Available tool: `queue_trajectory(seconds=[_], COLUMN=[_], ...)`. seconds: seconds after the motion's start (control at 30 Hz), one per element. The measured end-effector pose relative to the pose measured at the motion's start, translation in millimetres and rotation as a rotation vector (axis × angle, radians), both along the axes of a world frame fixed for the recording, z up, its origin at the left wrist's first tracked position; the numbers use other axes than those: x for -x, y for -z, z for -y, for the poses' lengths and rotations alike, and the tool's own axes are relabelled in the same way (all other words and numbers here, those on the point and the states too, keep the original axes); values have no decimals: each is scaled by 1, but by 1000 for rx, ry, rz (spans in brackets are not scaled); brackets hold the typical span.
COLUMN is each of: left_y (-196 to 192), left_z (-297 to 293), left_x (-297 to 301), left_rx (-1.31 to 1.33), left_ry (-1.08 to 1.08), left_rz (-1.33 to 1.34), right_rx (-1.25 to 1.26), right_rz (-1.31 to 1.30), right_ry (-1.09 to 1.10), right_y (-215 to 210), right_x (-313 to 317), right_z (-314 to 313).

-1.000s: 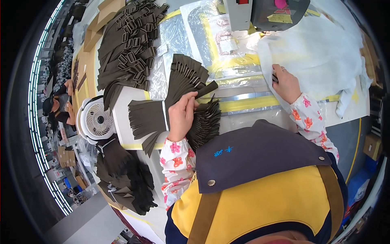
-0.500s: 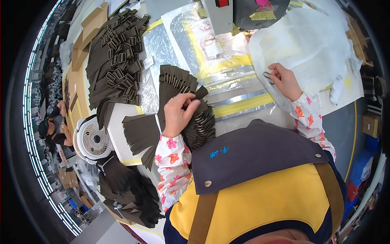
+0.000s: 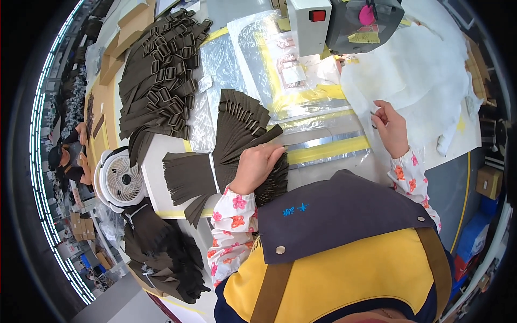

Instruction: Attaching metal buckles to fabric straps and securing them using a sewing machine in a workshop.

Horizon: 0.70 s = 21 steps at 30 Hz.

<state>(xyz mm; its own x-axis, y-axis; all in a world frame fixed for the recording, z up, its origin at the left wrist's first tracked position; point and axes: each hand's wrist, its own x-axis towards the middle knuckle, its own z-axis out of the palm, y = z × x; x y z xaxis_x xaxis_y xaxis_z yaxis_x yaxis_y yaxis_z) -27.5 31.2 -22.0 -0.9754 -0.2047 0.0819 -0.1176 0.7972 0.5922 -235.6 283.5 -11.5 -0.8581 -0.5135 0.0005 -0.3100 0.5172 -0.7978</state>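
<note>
Centrally, blue lettering (image 3: 289, 212), hands (image 3: 254, 168), dark straps (image 3: 229, 142)

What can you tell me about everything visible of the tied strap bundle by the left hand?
The strap bundle is dark brown, its flat strips fabric-like. A narrow white band cinches it; leftward, loose ends spread; rightward, strips fan out widely with a row of metal-looking buckles. It lies on the table, the left hand over its right part, apparently touching it.

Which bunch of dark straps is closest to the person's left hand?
The fanned bunch in the middle, under the left hand; the buckle-covered heap at upper left and the bunch below the white fan lie farther off.
</note>
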Motion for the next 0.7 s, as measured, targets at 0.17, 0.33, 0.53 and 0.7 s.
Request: queue_trajectory(seconds=[0.17,0.33,0.53,0.7], left_y=[-5,-5,-9,-4], left_z=[3,-1,-1,-3], left_x=[2,6,2,0], left_rx=[98,291,372,343], left_ry=[-183,-182,-124,-105], left_rz=[-148,-122,-104,-148], right_rx=[-180,-222,386,94], right_rz=[-347,-443,412,-116], right_ry=[-64,35,194,159], right_y=[3,2,3,21], right_x=[8,17,23,27], right_z=[-8,-25,-24,-28])
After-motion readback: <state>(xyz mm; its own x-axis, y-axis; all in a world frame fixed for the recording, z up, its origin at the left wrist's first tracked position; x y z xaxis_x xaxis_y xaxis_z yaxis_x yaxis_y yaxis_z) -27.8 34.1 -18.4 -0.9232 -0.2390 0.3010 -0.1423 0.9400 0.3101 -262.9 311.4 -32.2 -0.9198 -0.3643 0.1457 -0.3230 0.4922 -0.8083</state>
